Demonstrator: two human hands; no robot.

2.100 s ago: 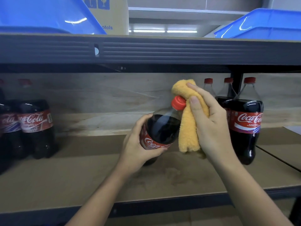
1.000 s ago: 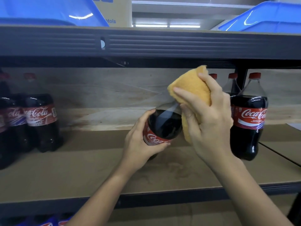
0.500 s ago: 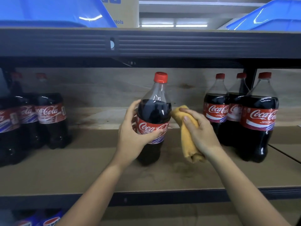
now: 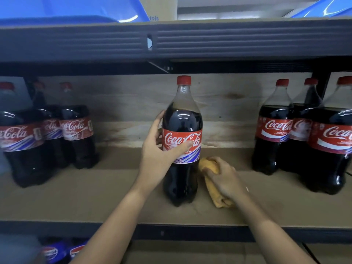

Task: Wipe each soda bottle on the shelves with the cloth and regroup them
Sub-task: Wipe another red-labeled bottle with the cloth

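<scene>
Shelf (image 4: 95,197): bottle (image 4: 182,141) upright again.

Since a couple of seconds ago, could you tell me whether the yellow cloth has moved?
Yes. The yellow cloth, gripped by the right hand, has dropped from beside the held bottle's red cap to the brown shelf board.

The upright dark cola bottle with the red cap (image 4: 182,141) in the middle of the shelf reads "Coca-Cola" in white script on its red label, partly crossed by a thumb. The same script shows on the red labels of the cola bottles grouped at the left (image 4: 76,130) and at the right (image 4: 275,130), some cut short. Up top, the tan cardboard box (image 4: 158,8) shows blue letters "tols".
</scene>
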